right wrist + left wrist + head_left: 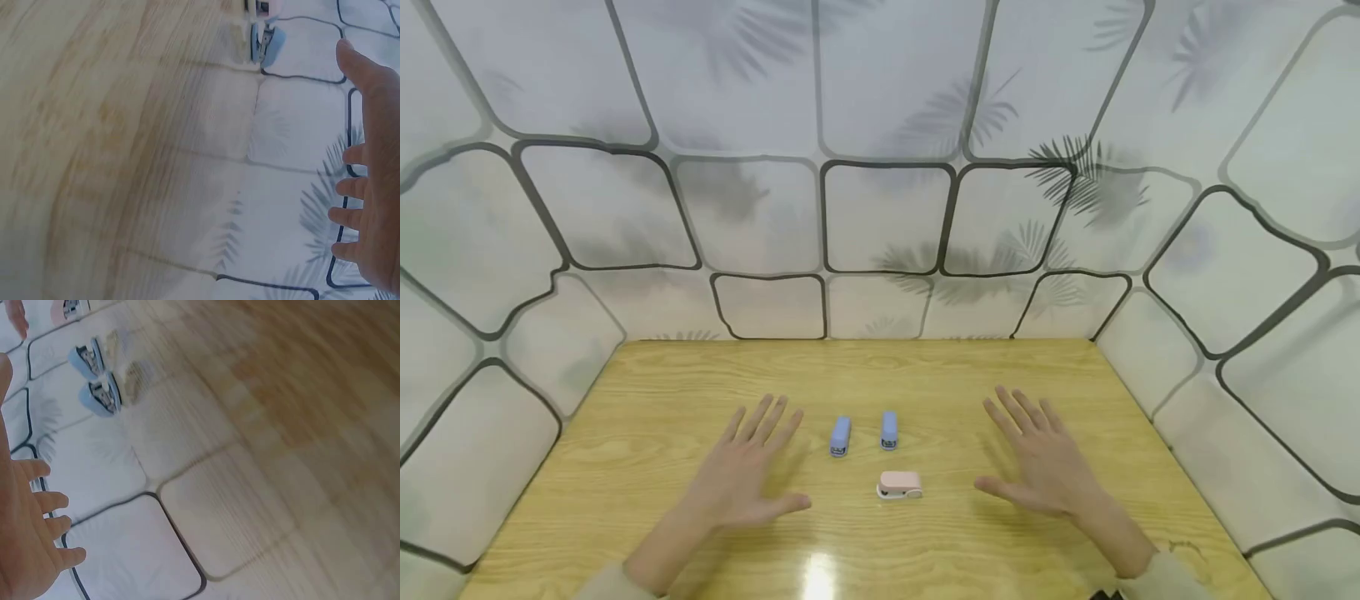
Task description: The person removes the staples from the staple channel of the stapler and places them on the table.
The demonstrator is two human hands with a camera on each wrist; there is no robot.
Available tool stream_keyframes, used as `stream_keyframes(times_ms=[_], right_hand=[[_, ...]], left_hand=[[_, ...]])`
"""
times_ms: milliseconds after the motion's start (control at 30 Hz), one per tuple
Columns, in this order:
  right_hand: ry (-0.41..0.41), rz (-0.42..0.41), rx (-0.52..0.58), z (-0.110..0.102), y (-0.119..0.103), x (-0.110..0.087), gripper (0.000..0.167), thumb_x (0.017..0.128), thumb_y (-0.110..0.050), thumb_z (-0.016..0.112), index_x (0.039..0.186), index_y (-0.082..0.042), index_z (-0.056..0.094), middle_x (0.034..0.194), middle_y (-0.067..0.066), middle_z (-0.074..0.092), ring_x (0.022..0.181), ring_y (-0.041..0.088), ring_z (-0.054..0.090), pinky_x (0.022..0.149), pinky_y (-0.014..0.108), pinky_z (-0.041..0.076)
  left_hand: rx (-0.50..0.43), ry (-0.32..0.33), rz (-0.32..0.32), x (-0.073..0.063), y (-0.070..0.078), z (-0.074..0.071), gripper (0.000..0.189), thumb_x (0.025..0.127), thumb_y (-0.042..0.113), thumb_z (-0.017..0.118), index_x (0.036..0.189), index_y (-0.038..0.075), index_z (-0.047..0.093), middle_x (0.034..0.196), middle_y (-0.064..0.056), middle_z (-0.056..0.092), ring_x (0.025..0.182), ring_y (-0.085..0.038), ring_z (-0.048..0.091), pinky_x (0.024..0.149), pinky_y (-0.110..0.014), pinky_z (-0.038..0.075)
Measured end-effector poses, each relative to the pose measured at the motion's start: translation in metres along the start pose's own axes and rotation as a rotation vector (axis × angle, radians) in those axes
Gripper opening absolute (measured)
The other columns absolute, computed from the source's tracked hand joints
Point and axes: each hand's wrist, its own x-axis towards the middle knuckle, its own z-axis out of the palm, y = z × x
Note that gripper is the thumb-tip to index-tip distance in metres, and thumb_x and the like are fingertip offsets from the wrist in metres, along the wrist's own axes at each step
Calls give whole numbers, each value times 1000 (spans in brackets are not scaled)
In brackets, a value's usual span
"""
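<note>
Two blue staplers stand side by side in the middle of the table: a left one (840, 437) and a right one (889, 430). Nearer to me lies a pink stapler (899, 484) with a white base, turned sideways. My left hand (741, 475), fingers spread, is to the left of the staplers and holds nothing. On the other side my right hand (1041, 462) is likewise spread, with nothing in it. The left wrist view shows both blue staplers (100, 397) beyond the fingers; in the right wrist view a blue stapler (269, 45) appears near the top.
The wooden table (700, 375) has a glossy light reflection near its front. A patterned curtain-like wall (880, 217) with dark outlines and leaf prints rises behind it and along both sides.
</note>
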Motion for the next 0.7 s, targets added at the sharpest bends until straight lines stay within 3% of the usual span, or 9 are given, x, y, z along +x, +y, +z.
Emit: stream_keyframes(times_ms=[200, 433, 700], right_hand=[[15, -83, -9, -1, -15, 9, 104, 85, -84, 60, 160, -13, 43, 164, 18, 47, 146, 43, 51, 118, 65, 40], [-1, -141, -17, 4, -29, 19, 102, 82, -76, 72, 157, -13, 47, 159, 14, 54, 140, 39, 58, 116, 58, 47], [-26, -220, -14, 14, -48, 26, 92, 83, -74, 72, 152, -14, 55, 148, 9, 63, 132, 31, 64, 109, 50, 54]], left_hand=[[0, -22, 65, 10, 16, 7, 109, 80, 77, 71, 162, 13, 40, 170, -18, 37, 159, -41, 35, 127, -62, 31], [-27, -72, 145, 24, 33, 16, 106, 84, 80, 65, 162, 13, 41, 164, -17, 47, 152, -41, 45, 123, -61, 39], [11, -138, 245, 29, 51, 22, 96, 90, 80, 58, 156, 12, 49, 158, -14, 55, 144, -36, 55, 118, -52, 48]])
